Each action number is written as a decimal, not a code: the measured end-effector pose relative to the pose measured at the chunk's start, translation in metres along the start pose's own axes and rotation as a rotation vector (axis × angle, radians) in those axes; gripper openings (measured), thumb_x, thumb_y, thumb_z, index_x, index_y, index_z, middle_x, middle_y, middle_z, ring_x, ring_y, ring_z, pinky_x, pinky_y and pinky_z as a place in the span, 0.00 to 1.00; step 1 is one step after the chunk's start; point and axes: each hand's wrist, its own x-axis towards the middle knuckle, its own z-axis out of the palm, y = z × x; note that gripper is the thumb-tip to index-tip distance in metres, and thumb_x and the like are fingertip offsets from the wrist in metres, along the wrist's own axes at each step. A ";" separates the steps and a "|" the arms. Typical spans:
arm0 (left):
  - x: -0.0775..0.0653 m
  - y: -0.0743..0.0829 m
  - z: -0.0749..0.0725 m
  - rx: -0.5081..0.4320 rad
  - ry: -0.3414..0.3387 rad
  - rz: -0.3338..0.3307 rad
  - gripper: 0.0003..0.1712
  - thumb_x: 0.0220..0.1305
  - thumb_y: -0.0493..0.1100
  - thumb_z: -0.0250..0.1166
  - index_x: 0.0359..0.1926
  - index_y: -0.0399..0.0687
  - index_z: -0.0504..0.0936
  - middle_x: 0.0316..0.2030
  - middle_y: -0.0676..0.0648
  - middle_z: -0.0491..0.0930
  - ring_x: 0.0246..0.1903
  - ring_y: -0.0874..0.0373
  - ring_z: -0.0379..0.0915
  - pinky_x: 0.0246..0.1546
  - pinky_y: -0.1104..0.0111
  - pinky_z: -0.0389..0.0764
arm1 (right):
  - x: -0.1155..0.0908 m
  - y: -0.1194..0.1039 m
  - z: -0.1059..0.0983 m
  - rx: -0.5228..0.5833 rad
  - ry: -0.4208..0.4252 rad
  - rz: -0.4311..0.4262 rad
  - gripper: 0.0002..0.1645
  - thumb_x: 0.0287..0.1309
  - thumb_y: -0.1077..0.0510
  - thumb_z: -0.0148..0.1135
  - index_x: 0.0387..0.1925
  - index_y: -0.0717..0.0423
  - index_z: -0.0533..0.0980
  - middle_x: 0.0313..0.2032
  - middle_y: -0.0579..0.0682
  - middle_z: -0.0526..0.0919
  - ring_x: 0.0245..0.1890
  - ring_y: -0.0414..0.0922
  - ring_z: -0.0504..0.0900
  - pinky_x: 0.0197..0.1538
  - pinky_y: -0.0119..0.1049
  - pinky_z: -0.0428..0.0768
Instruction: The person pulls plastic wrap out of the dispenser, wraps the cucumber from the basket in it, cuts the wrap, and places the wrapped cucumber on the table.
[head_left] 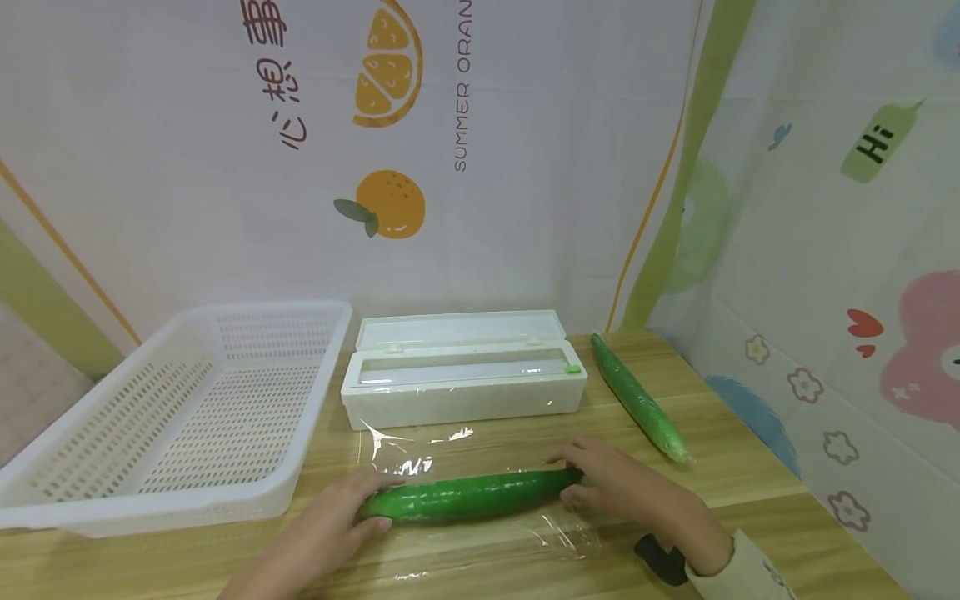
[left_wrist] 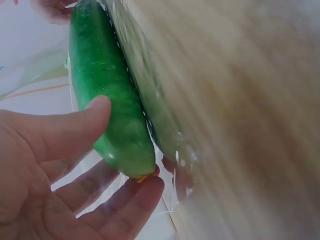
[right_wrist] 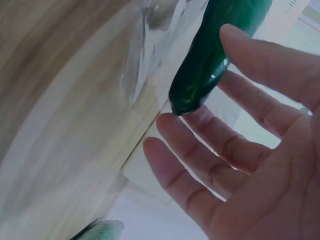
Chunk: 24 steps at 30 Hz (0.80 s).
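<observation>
Head view: hands (head_left: 480, 508) flank cucumber (head_left: 472, 495) (on film (head_left: 420, 450)).

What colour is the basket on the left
White, with a perforated mesh pattern: the basket shows best in the head view.

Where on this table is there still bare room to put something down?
Bare wood lies right of the wrapped cucumber, and along the front edge. The white basket sits empty. The middle is crowded: wrap dispenser, film sheet, cucumber, both hands.

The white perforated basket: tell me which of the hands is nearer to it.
Left. The left hand rests at the cucumber's end just beside the basket; the right hand is at the cucumber's far end, farther from it.
</observation>
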 end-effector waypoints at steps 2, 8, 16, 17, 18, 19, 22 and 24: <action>0.000 -0.001 0.001 0.012 0.020 0.029 0.25 0.52 0.40 0.67 0.53 0.58 0.76 0.49 0.55 0.78 0.49 0.55 0.75 0.50 0.55 0.77 | 0.000 -0.001 0.000 -0.026 0.008 -0.017 0.23 0.54 0.55 0.64 0.52 0.53 0.73 0.48 0.48 0.76 0.49 0.47 0.75 0.50 0.44 0.77; -0.001 -0.002 0.002 0.035 0.061 0.060 0.28 0.52 0.37 0.67 0.55 0.58 0.74 0.50 0.55 0.78 0.50 0.54 0.75 0.49 0.55 0.77 | 0.000 -0.010 0.002 -0.181 0.074 -0.125 0.13 0.49 0.59 0.67 0.38 0.52 0.75 0.37 0.43 0.71 0.40 0.41 0.72 0.42 0.34 0.77; -0.001 0.002 0.001 0.037 0.079 0.053 0.28 0.51 0.35 0.67 0.54 0.58 0.75 0.50 0.54 0.78 0.50 0.53 0.75 0.50 0.54 0.77 | -0.007 -0.035 0.005 -0.035 -0.287 0.020 0.11 0.51 0.52 0.67 0.23 0.44 0.71 0.23 0.34 0.68 0.21 0.30 0.65 0.25 0.24 0.69; -0.001 0.003 0.001 0.037 0.085 0.050 0.28 0.51 0.35 0.67 0.54 0.59 0.75 0.50 0.54 0.78 0.50 0.53 0.74 0.50 0.54 0.77 | -0.007 -0.037 0.006 -0.028 -0.308 0.039 0.11 0.51 0.54 0.66 0.23 0.44 0.71 0.23 0.35 0.68 0.21 0.31 0.65 0.25 0.24 0.69; -0.001 0.003 0.001 0.037 0.090 0.050 0.27 0.51 0.35 0.67 0.53 0.59 0.75 0.50 0.55 0.77 0.51 0.53 0.74 0.50 0.54 0.77 | -0.007 -0.038 0.008 -0.032 -0.318 0.051 0.11 0.52 0.54 0.66 0.23 0.44 0.71 0.23 0.35 0.69 0.21 0.31 0.65 0.25 0.25 0.69; -0.001 0.004 0.000 0.038 0.096 0.049 0.26 0.51 0.36 0.67 0.52 0.59 0.75 0.49 0.54 0.77 0.51 0.54 0.74 0.50 0.54 0.77 | -0.007 -0.039 0.009 -0.040 -0.315 0.047 0.11 0.53 0.55 0.65 0.22 0.44 0.71 0.22 0.35 0.68 0.21 0.31 0.65 0.24 0.25 0.69; 0.000 0.006 0.000 0.049 0.115 0.067 0.21 0.49 0.37 0.69 0.45 0.58 0.76 0.46 0.55 0.76 0.49 0.55 0.74 0.50 0.56 0.77 | -0.006 -0.038 0.012 -0.045 -0.297 0.014 0.11 0.56 0.58 0.62 0.21 0.45 0.70 0.20 0.35 0.68 0.19 0.30 0.64 0.23 0.24 0.68; 0.001 0.007 -0.001 0.054 0.099 0.068 0.17 0.49 0.39 0.69 0.38 0.59 0.75 0.44 0.55 0.76 0.49 0.54 0.73 0.49 0.57 0.77 | -0.005 -0.036 0.014 -0.043 -0.285 -0.013 0.12 0.57 0.59 0.60 0.21 0.45 0.71 0.19 0.34 0.67 0.19 0.29 0.64 0.23 0.23 0.68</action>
